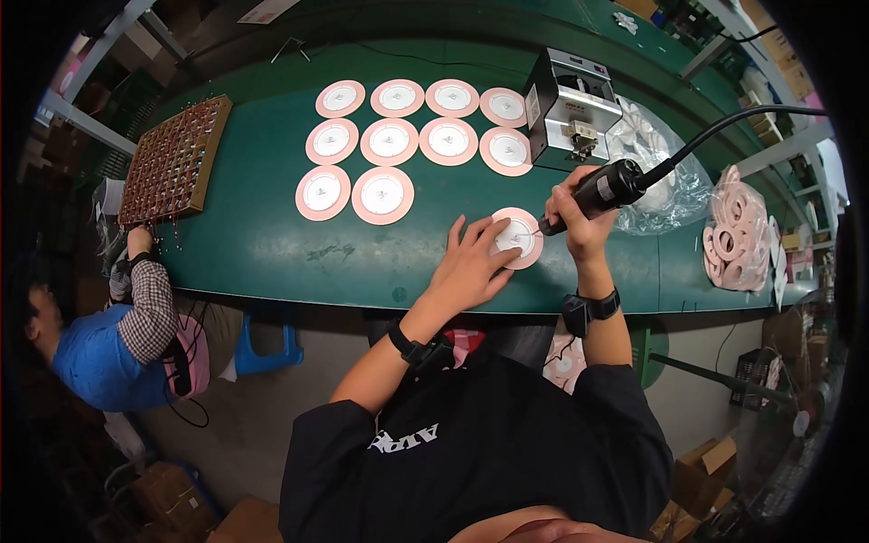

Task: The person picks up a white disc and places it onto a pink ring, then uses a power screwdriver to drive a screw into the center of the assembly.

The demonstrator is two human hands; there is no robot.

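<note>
At the front edge of a green table [253, 262], a black corded handheld tool [610, 187] is wrapped firmly in the right grip [579, 215], its tip angled toward a pink-rimmed white disc [517, 237]. The disc is covered by the left grip [464, 270], fingers spread, seemingly to stop it from turning. Beyond, ten similar discs [390, 140] are laid flat in rows, presumably for separation, beside a black-and-silver machine [579, 95].

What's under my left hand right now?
Your left hand partly covers a pink-rimmed white disc on the green tabletop. Anything directly beneath your hand is hidden.
</note>
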